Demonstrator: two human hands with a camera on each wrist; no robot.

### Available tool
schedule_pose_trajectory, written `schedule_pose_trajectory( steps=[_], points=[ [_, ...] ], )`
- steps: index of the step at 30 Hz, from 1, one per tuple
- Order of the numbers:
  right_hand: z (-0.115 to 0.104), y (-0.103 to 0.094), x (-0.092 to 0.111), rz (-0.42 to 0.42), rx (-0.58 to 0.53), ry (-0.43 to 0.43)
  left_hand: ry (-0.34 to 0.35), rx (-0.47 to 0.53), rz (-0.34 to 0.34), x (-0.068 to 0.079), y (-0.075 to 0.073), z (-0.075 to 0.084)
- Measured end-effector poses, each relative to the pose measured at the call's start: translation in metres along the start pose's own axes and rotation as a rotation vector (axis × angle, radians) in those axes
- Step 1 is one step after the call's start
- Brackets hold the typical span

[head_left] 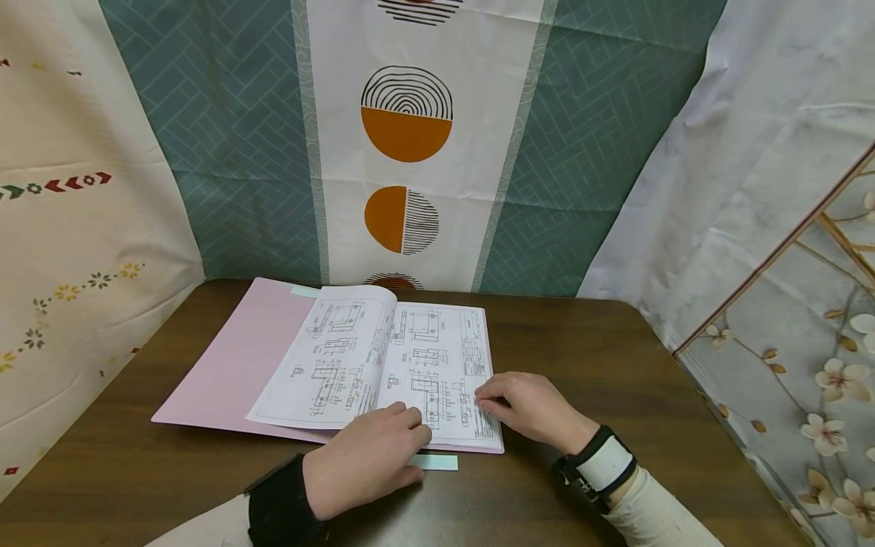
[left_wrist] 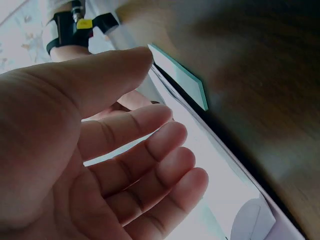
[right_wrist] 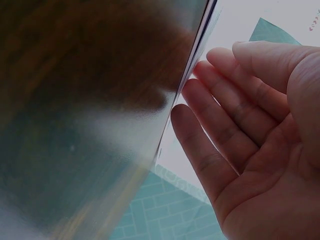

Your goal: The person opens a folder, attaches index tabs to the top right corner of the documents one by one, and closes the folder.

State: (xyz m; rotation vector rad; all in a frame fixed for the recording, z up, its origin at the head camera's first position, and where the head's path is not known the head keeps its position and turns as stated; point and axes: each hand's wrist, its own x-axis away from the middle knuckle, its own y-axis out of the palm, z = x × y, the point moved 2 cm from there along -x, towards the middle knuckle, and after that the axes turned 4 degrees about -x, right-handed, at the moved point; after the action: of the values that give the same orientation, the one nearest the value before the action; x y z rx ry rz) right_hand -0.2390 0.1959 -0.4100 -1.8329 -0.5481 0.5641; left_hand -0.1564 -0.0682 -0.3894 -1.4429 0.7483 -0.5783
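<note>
A pink folder (head_left: 225, 365) lies spread on the brown table with a stack of white sheets in it, printed with technical drawings. One sheet (head_left: 321, 365) is turned over to the left and bulges near the fold; the right-hand sheet (head_left: 444, 334) lies flat. My left hand (head_left: 372, 456) is at the folder's front edge, fingers loosely bent with nothing between them, the thumb near a pale green strip (left_wrist: 182, 80) that sticks out there. At the right edge of the sheets, my right hand (head_left: 533, 406) touches the paper with relaxed fingertips, its thumb apart in the right wrist view.
The wooden table (head_left: 560, 334) extends around the folder on the right and front. A second pale green strip (head_left: 304, 291) shows at the folder's top. Patterned cloths (head_left: 246, 152) hang behind and at both sides of the table.
</note>
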Motion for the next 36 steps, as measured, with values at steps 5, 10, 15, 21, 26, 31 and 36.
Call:
schedule_pose_trajectory(
  steps=[5, 10, 15, 21, 26, 31, 36],
  points=[
    [0.0, 0.0, 0.0, 0.002, 0.001, 0.0, 0.017, -0.038, -0.022, 0.0, 0.002, 0.002],
    [0.0, 0.001, 0.0, 0.006, 0.008, -0.003, 0.005, -0.025, -0.02, 0.001, 0.006, 0.002],
    [0.0, 0.001, 0.0, 0.005, 0.009, -0.002, 0.0, -0.013, -0.021, 0.001, 0.011, 0.002],
    [0.0, 0.001, 0.001, 0.004, 0.005, 0.013, -0.002, -0.011, 0.0, -0.001, 0.013, 0.002],
    [-0.001, 0.0, 0.001, 0.009, 0.008, 0.006, -0.008, -0.006, 0.023, -0.002, 0.015, 0.001],
    [-0.001, 0.0, 0.001, 0.009, 0.011, 0.006, -0.023, 0.022, 0.024, -0.004, 0.017, -0.002],
    [-0.001, 0.0, 0.001, 0.008, 0.009, 0.003, -0.032, 0.048, 0.01, -0.005, 0.02, -0.004]
  ],
)
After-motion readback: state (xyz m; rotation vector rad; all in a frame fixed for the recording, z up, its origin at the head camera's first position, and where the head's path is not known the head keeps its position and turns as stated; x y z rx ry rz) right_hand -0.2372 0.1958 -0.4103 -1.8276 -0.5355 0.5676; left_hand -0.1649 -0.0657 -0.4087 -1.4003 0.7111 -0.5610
